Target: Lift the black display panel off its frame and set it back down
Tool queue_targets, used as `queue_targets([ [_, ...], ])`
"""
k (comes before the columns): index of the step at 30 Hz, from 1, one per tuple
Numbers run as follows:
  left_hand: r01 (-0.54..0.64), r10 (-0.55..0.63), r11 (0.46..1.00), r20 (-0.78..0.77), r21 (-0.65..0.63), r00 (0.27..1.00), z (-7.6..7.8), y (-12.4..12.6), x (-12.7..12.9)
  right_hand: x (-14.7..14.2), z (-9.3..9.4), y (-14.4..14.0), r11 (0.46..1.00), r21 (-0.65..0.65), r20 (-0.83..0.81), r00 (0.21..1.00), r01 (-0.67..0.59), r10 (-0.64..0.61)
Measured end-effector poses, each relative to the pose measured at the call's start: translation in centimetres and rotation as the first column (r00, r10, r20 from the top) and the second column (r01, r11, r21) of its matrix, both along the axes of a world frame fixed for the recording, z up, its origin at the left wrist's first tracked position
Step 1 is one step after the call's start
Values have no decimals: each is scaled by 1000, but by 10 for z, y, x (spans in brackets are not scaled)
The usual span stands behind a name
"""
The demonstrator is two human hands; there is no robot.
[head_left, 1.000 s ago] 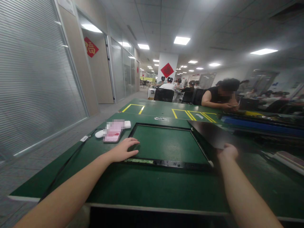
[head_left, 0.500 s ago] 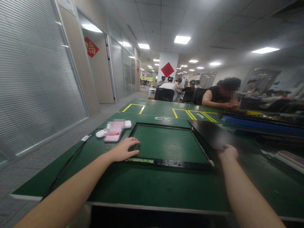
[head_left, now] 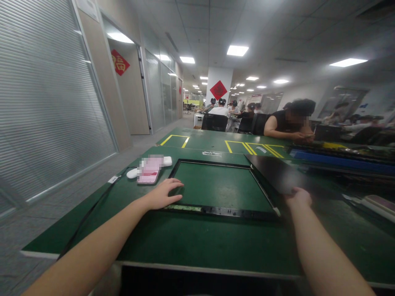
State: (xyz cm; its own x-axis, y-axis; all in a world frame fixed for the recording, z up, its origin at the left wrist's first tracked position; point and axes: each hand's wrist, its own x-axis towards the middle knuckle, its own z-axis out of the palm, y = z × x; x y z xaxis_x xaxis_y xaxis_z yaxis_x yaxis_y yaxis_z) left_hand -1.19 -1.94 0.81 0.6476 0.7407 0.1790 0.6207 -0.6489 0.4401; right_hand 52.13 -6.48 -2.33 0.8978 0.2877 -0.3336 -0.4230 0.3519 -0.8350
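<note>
The rectangular black plastic frame (head_left: 216, 187) lies flat mid-table on the green table (head_left: 191, 242), the left hand (head_left: 162, 195) spread open on its near-left corner, the right hand (head_left: 298, 197) gripping a dark glossy panel (head_left: 277, 174) at its right edge.

Green-topped table (head_left: 191, 242) with a pale front edge, butted at twelve o'clock against a second green table (head_left: 212, 142) marked with yellow tape lines (head_left: 247, 147). Lying flat at the centre, a black rectangular frame (head_left: 216, 211) showing the green top through its opening; at ten o'clock from it, touching one another, a pink phone (head_left: 149, 172) and a white oval object (head_left: 132, 173), with a black cable (head_left: 89, 213) trailing to eight o'clock off the near-left edge. At two o'clock a dark panel (head_left: 274, 174), and at three o'clock near the table's right edge a blurred flat pale object (head_left: 375, 204).
</note>
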Motion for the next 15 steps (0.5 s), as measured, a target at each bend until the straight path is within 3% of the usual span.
queue_targets([
  [5,-6,6,1000,6,-5,1000,0,0,0,1,-2,0,994,76,87,993,-81,75],
  [10,-9,9,1000,0,-20,1000,-1,-1,0,3,-3,1,1000,11,-21,1000,-17,18],
  [15,-3,2,1000,-25,-28,1000,-1,-3,1,3,-1,0,1000,30,-111,994,-4,7],
])
